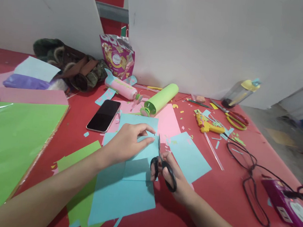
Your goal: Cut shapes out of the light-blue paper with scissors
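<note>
My right hand (174, 174) grips a pair of scissors (169, 174) by the black handles. The narrow blades point up and away, at the right edge of a light blue sheet of paper (145, 152). My left hand (128, 141) is over that sheet, thumb and forefinger curled together at its edge close to the blades; the exact pinch is partly hidden. Beneath lies a larger blue sheet (124, 200), overlapping green paper (82, 189). Another blue sheet (188, 156) rests right of the scissors, beside pink paper (168, 120).
A phone (103, 116) lies left of the papers. Behind are a green bottle-shaped roll (160, 98), a pink paper rocket-like bottle (121, 88) and a snack bag (117, 56). To the right are a yellow glue gun (208, 124), pliers (235, 119), a cable and a purple power strip (287, 205).
</note>
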`<state>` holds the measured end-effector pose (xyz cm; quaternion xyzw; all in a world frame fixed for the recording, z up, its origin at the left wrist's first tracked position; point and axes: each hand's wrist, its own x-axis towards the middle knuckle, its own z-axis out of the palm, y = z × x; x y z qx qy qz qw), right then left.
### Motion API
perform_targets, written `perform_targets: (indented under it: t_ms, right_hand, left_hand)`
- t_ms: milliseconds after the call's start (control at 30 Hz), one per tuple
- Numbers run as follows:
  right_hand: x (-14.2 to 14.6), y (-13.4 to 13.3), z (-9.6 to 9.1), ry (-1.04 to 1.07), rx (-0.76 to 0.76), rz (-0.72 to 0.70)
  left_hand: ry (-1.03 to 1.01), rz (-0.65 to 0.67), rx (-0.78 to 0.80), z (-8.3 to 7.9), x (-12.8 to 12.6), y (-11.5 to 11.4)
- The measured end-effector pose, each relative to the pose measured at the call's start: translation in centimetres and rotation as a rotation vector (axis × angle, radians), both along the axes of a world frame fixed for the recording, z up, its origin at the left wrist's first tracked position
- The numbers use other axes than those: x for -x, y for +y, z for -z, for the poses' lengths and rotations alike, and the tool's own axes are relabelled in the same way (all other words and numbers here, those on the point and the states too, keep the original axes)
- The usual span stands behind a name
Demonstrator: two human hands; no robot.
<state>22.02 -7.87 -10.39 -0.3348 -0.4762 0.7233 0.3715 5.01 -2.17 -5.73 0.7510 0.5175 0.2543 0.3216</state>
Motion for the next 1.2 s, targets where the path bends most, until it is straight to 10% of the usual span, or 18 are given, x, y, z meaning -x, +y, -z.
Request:
perform_targets:
  t_ms: [1200]
  right_hand:
    - [0.0,0.4,0.8,-0.004,0.051,0.239]
  left_hand:
    - [-0.074,-0.012,0.038,0.5,0.0,0.4]
